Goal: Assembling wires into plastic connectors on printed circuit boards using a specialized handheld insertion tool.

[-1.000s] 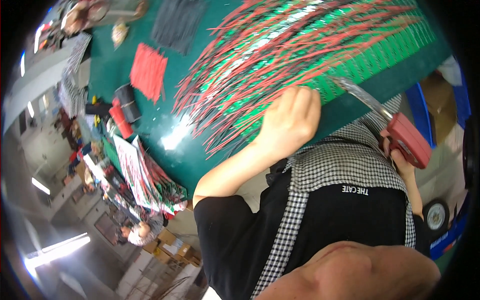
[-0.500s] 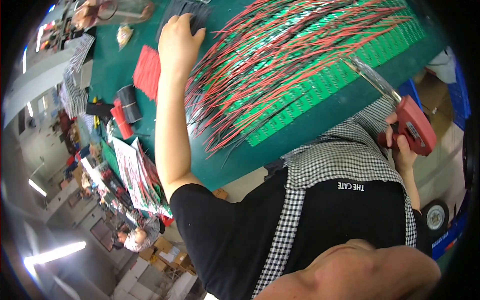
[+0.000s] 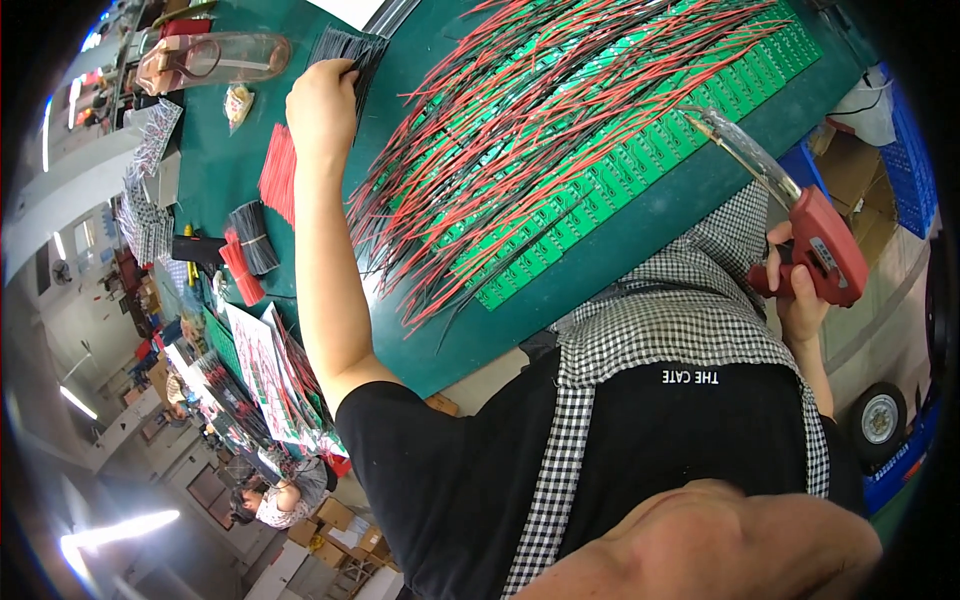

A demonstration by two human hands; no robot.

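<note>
My left hand (image 3: 322,98) reaches over the pile of black wires (image 3: 362,52) at the table's far left. Its fingers are pinched together at a black wire; the fingertips are partly hidden. In my right hand (image 3: 800,300), at the right beyond the table's near edge, is a red soldering gun (image 3: 832,245). Its thin metal tip and feed tube point toward the green circuit boards (image 3: 620,180). Many red and black wires (image 3: 540,140) lie across these boards, their loose ends spreading to the left. A bundle of red wires (image 3: 279,172) lies beside my left forearm.
Left on the green table (image 3: 420,350) are a tied black wire bundle (image 3: 255,238), a red bundle (image 3: 240,268), a small plastic bag (image 3: 238,105) and a clear bottle (image 3: 225,57). Blue crates (image 3: 908,170) stand at the right. Another person (image 3: 280,500) sits at the lower left.
My left hand has drawn slightly left and nearer, its fingers closing together at the black wires. The right hand keeps the soldering gun in about the same place. The view has shifted a little.
</note>
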